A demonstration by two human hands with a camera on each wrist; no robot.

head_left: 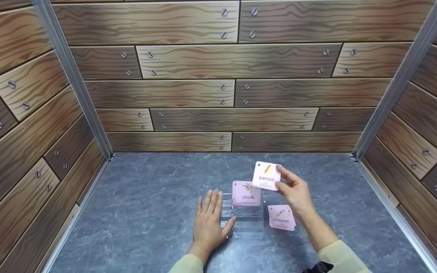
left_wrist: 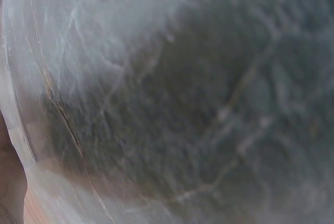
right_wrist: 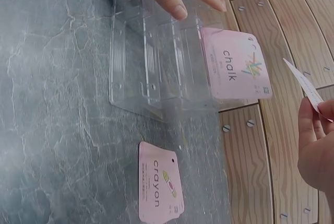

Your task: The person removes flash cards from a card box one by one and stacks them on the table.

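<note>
My right hand [head_left: 297, 191] pinches a white pencil flashcard [head_left: 266, 175] by its right edge, raised above the counter. In the right wrist view that card [right_wrist: 305, 85] is seen nearly edge-on. A pink chalk flashcard [head_left: 246, 193] stands in the rear slot of a clear tiered card holder [right_wrist: 167, 62]. My left hand [head_left: 210, 220] lies against the holder's left side with its fingers extended. To the right of the holder, a small stack of pink flashcards with a crayon card [head_left: 281, 217] on top lies flat. The left wrist view is mostly blurred counter.
The grey marbled counter [head_left: 146, 212] is enclosed by wood-plank-patterned panels [head_left: 188, 121] at the back and both sides. Metal corner posts [head_left: 78, 79] join the panels. A dark band [head_left: 319, 267] is on the right wrist.
</note>
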